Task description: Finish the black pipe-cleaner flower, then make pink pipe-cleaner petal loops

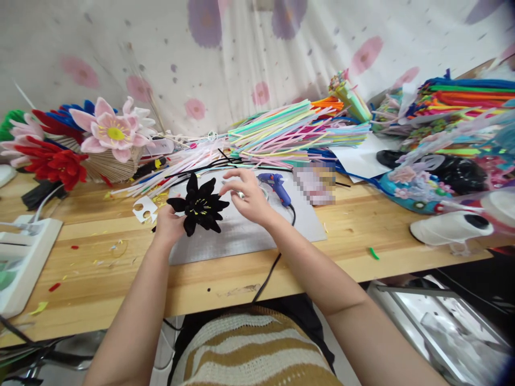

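Observation:
A black pipe-cleaner flower (204, 208) with yellow stamens faces up above the grey mat (241, 242). My left hand (167, 221) is closed on it from its left side, and the petals hide part of the fingers. Close to the flower's right petals is my right hand (247, 195), fingers bent and apart, with nothing visible between them. Whether a fingertip touches a petal, I cannot tell. Just beyond my right hand, a blue glue gun (276, 187) lies on the mat, its black cord running to the table's front edge.
Pastel pipe cleaners (273, 131) are heaped at the back. Finished flowers, including a pink one (115, 131) and a red one (60, 163), stand at left. A white power strip (38, 268) lies at the left edge. A white cylinder (450, 229) lies at right.

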The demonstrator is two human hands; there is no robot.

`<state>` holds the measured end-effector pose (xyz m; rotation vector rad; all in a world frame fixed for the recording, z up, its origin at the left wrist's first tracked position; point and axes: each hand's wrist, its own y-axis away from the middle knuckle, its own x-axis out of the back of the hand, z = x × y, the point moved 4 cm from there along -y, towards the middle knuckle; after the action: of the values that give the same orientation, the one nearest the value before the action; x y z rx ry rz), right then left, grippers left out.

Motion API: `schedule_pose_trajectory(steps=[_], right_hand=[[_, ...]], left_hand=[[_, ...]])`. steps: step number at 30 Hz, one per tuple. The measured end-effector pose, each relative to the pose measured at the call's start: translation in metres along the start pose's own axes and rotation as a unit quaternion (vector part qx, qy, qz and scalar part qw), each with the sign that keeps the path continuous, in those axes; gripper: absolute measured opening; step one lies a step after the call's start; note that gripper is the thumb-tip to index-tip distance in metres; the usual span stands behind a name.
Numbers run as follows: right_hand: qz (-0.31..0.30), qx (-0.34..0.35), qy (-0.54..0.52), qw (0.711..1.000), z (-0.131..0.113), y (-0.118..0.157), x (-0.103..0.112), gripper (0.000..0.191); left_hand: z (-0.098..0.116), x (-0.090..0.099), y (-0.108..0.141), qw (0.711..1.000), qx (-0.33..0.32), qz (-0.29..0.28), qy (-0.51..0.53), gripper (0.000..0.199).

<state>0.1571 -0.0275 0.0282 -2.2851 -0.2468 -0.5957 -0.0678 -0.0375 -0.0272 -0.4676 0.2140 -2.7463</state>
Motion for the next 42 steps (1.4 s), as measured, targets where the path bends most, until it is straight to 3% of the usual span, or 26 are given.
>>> schedule_pose_trajectory(steps=[6,8,10,12,15,19,21,25,27,30,32,35,39,41,42], right_hand=[[0.037,-0.06,-0.047,0.996,0.02,0.016,0.007,0.025],[0.047,-0.078,-0.049,0.995,0.026,0.022,0.004,0.025],[0.06,-0.094,-0.049,0.993,0.033,0.028,0.002,0.025],[0.073,-0.102,-0.05,0.991,0.038,0.032,0.0,0.024],[0.083,-0.112,-0.057,0.989,0.042,0.034,-0.005,0.023],[0.036,-0.17,-0.114,0.978,0.043,0.03,-0.022,0.014],[-0.025,-0.225,-0.186,0.956,0.039,0.029,-0.038,0.015],[-0.131,-0.317,-0.332,0.879,0.023,0.032,-0.071,0.028],[-0.143,-0.339,-0.362,0.856,0.018,0.033,-0.083,0.024],[-0.099,-0.383,-0.385,0.834,0.02,0.033,-0.091,0.024],[-0.045,-0.414,-0.424,0.805,0.026,0.033,-0.09,0.025],[-0.013,-0.441,-0.506,0.741,0.03,0.035,-0.084,0.024],[-0.102,-0.483,-0.556,0.669,0.025,0.042,-0.081,0.019],[-0.139,-0.494,-0.529,0.676,0.024,0.045,-0.082,0.017],[-0.137,-0.491,-0.497,0.702,0.025,0.045,-0.082,0.016]], left_hand=[[0.025,0.006,0.007,0.977,-0.162,-0.073,-0.12,0.016],[0.032,0.013,0.005,0.974,-0.176,-0.049,-0.133,0.014],[0.035,0.024,-0.003,0.986,-0.124,0.026,-0.106,0.013],[0.034,0.033,-0.013,0.996,-0.007,0.073,-0.041,0.016],[0.035,0.029,-0.023,0.979,0.161,0.019,0.121,0.017],[0.043,0.011,-0.019,0.928,0.214,0.011,0.305,0.018],[0.041,-0.004,-0.009,0.913,0.214,0.008,0.348,0.016],[0.033,-0.041,0.009,0.881,0.208,0.002,0.425,0.01],[0.029,-0.053,0.014,0.867,0.213,0.039,0.448,0.007],[0.028,-0.064,0.016,0.852,0.23,0.095,0.461,0.006],[0.029,-0.067,0.015,0.855,0.229,0.095,0.456,0.006],[0.031,-0.07,0.015,0.862,0.219,0.041,0.455,0.009],[0.029,-0.073,0.019,0.865,0.211,-0.02,0.456,0.018],[0.029,-0.068,0.018,0.895,0.176,-0.022,0.409,0.021],[0.029,-0.064,0.016,0.917,0.151,-0.015,0.37,0.022]])
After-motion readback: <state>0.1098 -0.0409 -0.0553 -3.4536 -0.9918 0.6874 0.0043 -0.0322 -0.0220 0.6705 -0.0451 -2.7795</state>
